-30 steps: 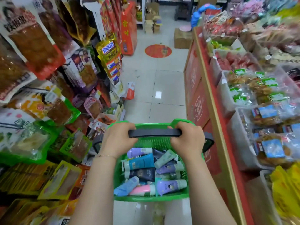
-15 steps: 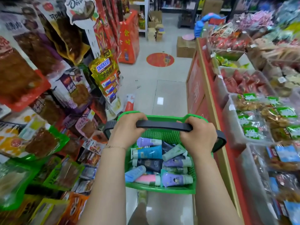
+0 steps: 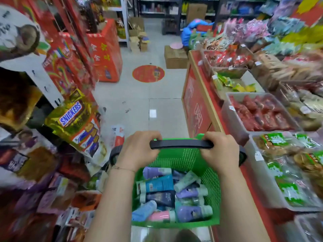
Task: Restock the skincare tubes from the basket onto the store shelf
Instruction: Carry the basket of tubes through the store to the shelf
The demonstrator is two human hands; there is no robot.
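The basket (image 3: 206,165) is being held near, between snack racks (image 3: 73,119) on the left and a counter (image 3: 197,102) on the right. Tubes (image 3: 167,196) are lying inside it. A floor sticker (image 3: 148,73) is lying far ahead.

Snickers bags (image 3: 70,114) left; red floor sticker (image 3: 148,73) ahead

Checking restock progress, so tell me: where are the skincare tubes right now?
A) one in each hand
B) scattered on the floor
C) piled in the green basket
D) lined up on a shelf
C: the skincare tubes lie heaped inside the green basket, while the left hand and right hand both grip its black handle.
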